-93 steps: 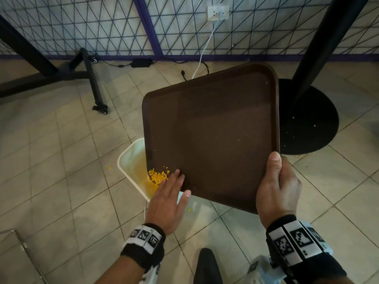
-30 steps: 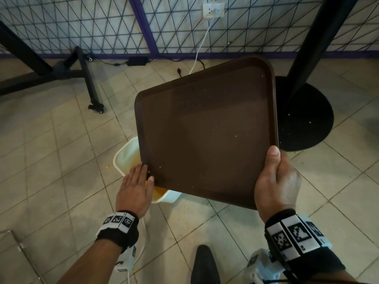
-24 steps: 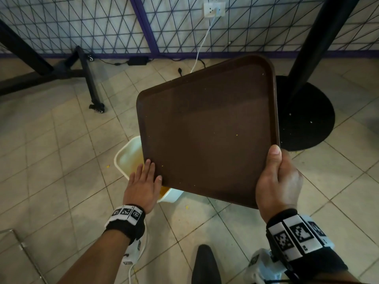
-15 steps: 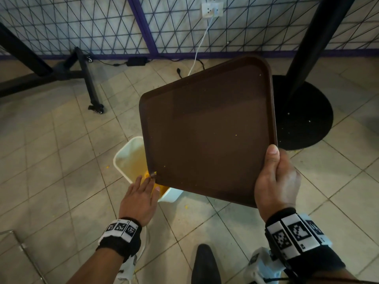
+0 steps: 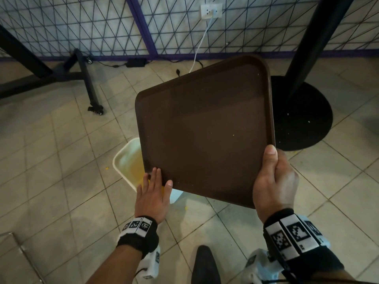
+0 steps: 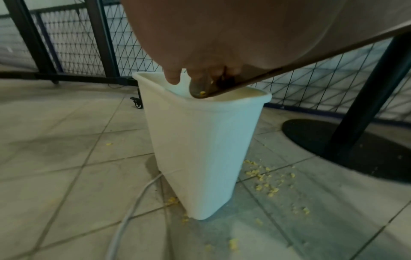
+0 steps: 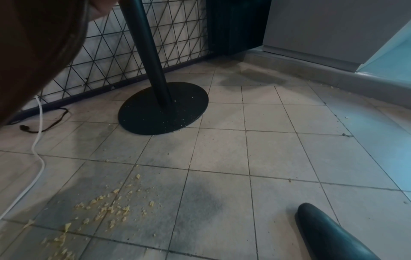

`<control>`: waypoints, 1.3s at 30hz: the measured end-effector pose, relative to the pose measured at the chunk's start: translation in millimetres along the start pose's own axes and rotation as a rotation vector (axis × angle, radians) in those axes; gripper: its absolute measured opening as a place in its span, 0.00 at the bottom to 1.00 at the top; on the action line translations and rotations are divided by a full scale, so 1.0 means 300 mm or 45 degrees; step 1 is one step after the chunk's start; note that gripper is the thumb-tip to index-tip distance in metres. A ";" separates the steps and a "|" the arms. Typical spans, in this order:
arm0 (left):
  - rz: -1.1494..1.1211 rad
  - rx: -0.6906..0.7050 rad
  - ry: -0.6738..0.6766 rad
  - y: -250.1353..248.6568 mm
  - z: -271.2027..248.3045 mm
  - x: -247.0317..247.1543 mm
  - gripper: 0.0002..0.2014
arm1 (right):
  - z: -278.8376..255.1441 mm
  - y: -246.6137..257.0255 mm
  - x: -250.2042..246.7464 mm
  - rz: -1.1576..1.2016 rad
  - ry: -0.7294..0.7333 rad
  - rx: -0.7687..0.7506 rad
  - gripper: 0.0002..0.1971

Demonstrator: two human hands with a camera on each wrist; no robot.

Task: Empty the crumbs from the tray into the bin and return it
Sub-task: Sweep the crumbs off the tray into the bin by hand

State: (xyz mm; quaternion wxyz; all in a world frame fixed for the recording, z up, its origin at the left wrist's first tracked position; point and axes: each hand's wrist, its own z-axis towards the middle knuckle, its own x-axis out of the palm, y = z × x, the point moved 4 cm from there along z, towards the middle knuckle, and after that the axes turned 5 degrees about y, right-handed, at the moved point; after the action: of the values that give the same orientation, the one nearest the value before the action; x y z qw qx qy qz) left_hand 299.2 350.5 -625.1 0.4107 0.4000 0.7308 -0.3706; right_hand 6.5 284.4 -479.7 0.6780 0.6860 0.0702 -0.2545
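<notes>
Left hand (image 5: 152, 193) fingers (image 5: 156, 175) lie straight on tray (image 5: 205, 128); right hand (image 5: 273, 181) grips its edge.

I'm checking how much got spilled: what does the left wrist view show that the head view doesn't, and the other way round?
Only the left wrist view shows the bin's full height, the scattered crumbs on the floor beside its base, and a crumb stuck at the tray's lowest corner. Only the head view shows the tray's nearly clean top, the right hand gripping its edge and the left hand flat at its corner. Both show tray, bin and pole base.
</notes>
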 end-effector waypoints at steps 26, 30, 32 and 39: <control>-0.009 0.382 0.038 -0.059 -0.106 0.010 0.29 | 0.010 0.000 -0.018 -0.023 -0.012 -0.004 0.21; 0.126 0.205 0.079 0.061 -0.019 -0.017 0.37 | 0.031 -0.004 -0.044 -0.010 -0.036 0.008 0.21; 0.273 0.164 0.101 0.110 0.017 -0.040 0.39 | 0.037 -0.006 -0.056 -0.003 -0.046 0.018 0.21; 0.241 0.041 0.025 0.137 0.068 -0.131 0.30 | 0.055 -0.009 -0.090 0.045 -0.045 0.160 0.18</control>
State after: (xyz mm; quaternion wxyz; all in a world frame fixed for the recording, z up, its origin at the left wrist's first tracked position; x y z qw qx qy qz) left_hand 355.4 338.5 -606.4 0.4302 0.4774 0.6877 -0.3378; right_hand -22.2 275.4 -469.4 0.6391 0.7238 0.0300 -0.2585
